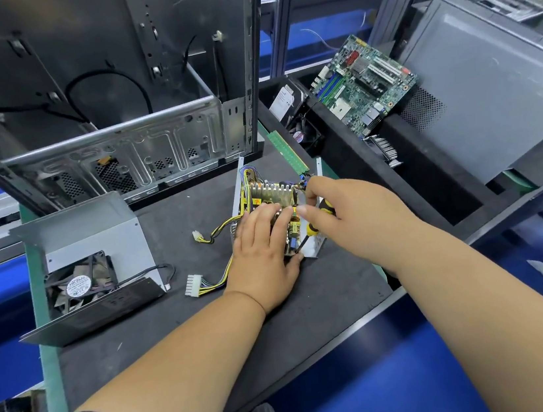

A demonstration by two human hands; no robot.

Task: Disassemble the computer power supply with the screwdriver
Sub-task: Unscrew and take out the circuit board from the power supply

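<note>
My left hand (261, 241) lies flat on the opened power supply (273, 202), fingers straight, pressing its finned heatsink; my right hand (350, 209) grips the yellow-black screwdriver (310, 226) just beside.

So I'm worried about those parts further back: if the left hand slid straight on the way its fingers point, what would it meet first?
Probably the finned heatsink on the power supply board, just beyond the left hand. Its fingers already lie flat on the board, pointing up and right. Depth is unclear.
</note>
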